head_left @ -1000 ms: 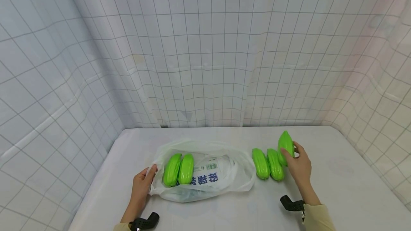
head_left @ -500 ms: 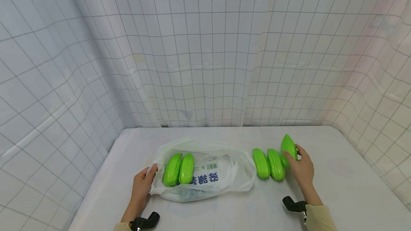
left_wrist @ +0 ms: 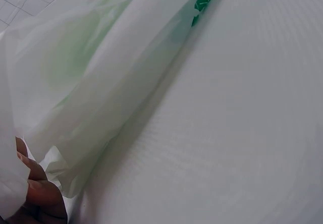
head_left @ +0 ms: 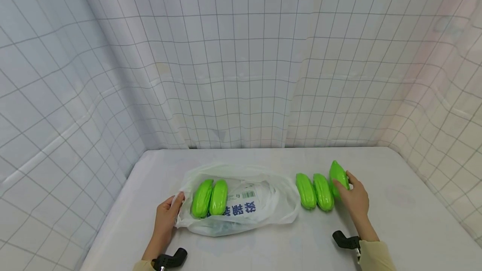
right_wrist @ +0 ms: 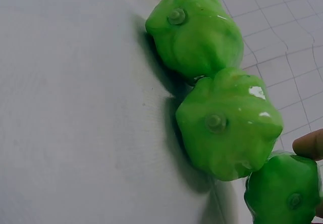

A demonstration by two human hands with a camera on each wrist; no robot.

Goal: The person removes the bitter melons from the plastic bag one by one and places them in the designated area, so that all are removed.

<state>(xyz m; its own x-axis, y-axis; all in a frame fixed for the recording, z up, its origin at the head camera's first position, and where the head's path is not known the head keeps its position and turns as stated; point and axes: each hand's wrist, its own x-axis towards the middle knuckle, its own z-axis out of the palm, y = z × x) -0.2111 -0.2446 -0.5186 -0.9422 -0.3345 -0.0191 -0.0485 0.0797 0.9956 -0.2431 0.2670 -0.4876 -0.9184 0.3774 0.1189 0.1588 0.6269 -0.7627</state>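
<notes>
At the right of the head view, my right hand (head_left: 355, 199) grips a glossy green ridged gourd (head_left: 338, 175) between thumb and fingers, its pointed end up and away from me. Two more gourds lie side by side just left of it, the nearer one (head_left: 323, 192) close to the held one; in the right wrist view their lobed stem ends show, with the held gourd (right_wrist: 285, 193) at lower right. My left hand (head_left: 167, 214) pinches the left edge of a white plastic bag (head_left: 211, 230). Inside the bag's mouth lie two gourds (head_left: 219, 198).
The white-covered table (head_left: 263, 250) ends at a white grid-patterned curtain (head_left: 241, 95) behind and at both sides. The bag's right edge lies close to the leftmost loose gourd (head_left: 306, 191). Blue lettering (head_left: 241, 209) and a barcode show in the bag.
My right hand has shifted slightly right and toward me, and the gourd in it sits lower than a second ago. The left hand and the bag have stayed put.
</notes>
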